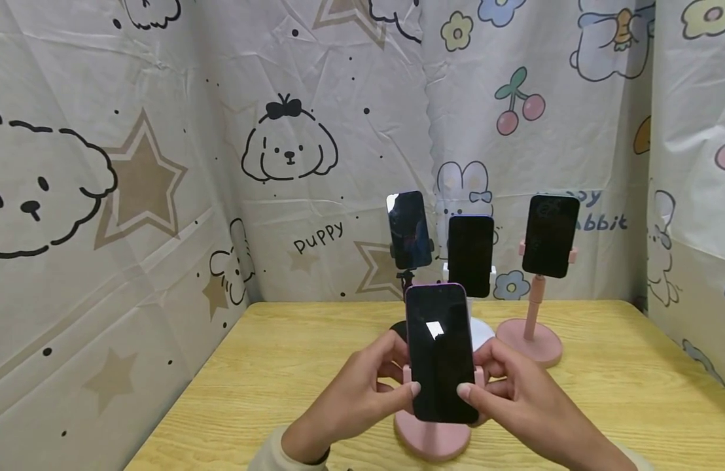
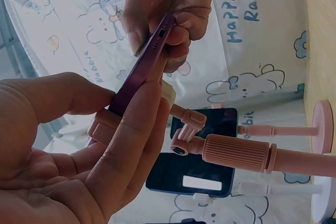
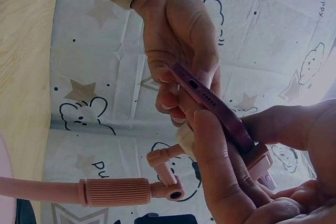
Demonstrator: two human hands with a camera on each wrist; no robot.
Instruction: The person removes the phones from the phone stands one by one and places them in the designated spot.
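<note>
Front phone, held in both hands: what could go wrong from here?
Slip: the front phone might drop if the left hand and right hand release while the pink clamp is loose; its grip can't be judged here.
Tilt: the pink joint behind the clamp might turn under hand pressure.

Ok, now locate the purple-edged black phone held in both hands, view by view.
Head: purple-edged black phone, low, slightly right of centre.
Left wrist: its purple edge slants above and left of centre.
Right wrist: that edge slants right of centre.
Shared landmark: front pink stand, round base in head view, ribbed pole in both wrist views.
</note>
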